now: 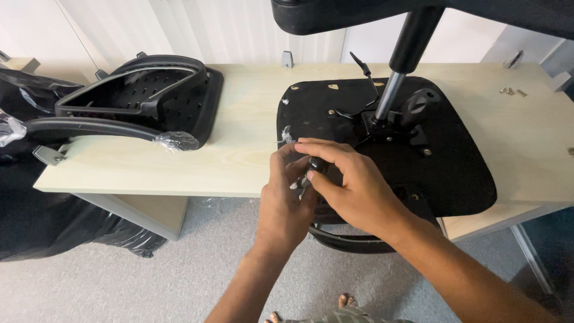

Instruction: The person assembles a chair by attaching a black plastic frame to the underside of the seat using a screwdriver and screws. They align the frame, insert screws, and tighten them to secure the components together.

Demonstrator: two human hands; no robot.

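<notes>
Low in the frame, bare toes (345,300) on grey carpet (179,281). Above them, left hand (286,197) and right hand (350,185) meeting at centre frame, fingers curled together and pinching a small black part (318,164) between them; exact shape of the part hidden by the fingers. Right hand laid over the top, left hand cupped beneath and beside it, the two touching. Just behind the hands, an upturned black seat base (454,161) lying on a pale wooden table (239,131), its near edge overhanging the table's front. Standing up from the base's middle, a metal gas-lift column (391,90) rising to the upper edge of the frame, with a black knob (418,101) just right of its foot. At upper left, a black plastic backrest frame (143,90) with a wrapped armrest (95,128). At far upper right, a few loose screws (512,91) on the tabletop.
</notes>
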